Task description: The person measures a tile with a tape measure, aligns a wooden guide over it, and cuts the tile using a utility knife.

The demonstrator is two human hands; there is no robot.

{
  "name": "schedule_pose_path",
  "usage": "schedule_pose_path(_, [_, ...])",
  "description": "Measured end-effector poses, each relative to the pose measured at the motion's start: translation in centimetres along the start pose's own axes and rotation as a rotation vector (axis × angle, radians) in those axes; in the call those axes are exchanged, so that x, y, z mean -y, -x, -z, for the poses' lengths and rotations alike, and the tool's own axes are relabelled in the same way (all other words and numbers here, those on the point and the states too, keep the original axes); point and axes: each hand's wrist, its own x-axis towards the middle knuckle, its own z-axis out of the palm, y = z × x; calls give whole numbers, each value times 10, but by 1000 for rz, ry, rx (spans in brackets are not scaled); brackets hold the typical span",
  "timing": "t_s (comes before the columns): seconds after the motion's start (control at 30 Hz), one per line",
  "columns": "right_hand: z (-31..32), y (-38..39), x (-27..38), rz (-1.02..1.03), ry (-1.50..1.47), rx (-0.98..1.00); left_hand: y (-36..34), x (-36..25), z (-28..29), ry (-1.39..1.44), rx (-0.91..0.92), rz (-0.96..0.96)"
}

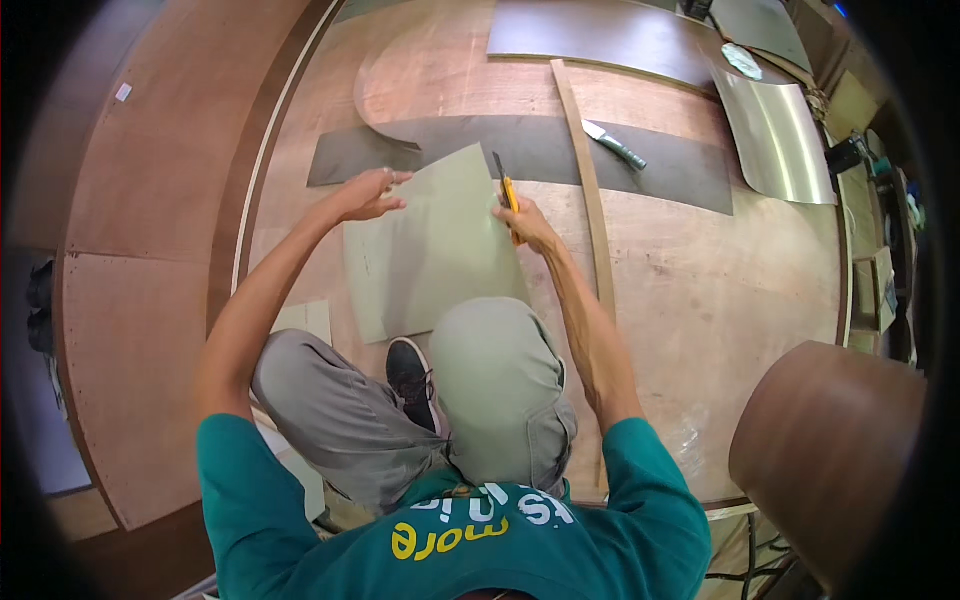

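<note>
My left hand (370, 195), thumb and fingers apart, is at the upper left edge of a pale grey-green sheet (430, 245). My right hand (525, 225) grips a yellow utility knife (511, 195) beside that sheet's right edge, its dark blade pointing away from me. The sheet lies in front of my bent knees, partly over a long dark grey strip (680, 185). A wooden batten (570, 100) runs lengthwise to the right of my right hand. Just beyond it lies a putty knife (615, 145) with a dark handle.
I crouch on a plywood surface (730, 300). A curved thin strip (375, 125) lies ahead, a large flat panel (600, 30) at the back. A shiny curved metal sheet (775, 140) is at right, a rolled brown sheet (820, 440) near right, a plywood board (130, 330) along the left.
</note>
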Motion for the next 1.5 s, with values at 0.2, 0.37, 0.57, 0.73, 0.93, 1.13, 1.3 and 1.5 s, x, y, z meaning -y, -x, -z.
schedule_pose_path(0.2, [3, 59, 29, 48, -94, 104, -78, -24, 7, 501, -100, -88])
schedule_pose_path(0.37, [8, 76, 40, 49, -56, 128, -86, -43, 10, 676, 133, -153])
schedule_pose_path(0.57, [-1, 72, 105, 242, -43, -118, -86, -58, -5, 591, 37, -377])
schedule_pose_path(0.73, [-10, 71, 129, 131, 72, -38, -64, -63, -8, 572, -64, -421])
schedule_pose_path(0.93, [-30, 66, 127, 85, -251, 34, -42, -58, 3, 606, -91, -524])
schedule_pose_path(1.13, [-39, 51, 130, 43, -432, 206, -17, -61, 19, 614, -143, -515])
schedule_pose_path(1.3, [-35, 57, 141, -13, -394, 299, -12, -70, 23, 666, -76, -412])
schedule_pose_path(1.5, [-36, 40, 124, 15, -157, 5, -25, -53, 12, 575, -238, -526])
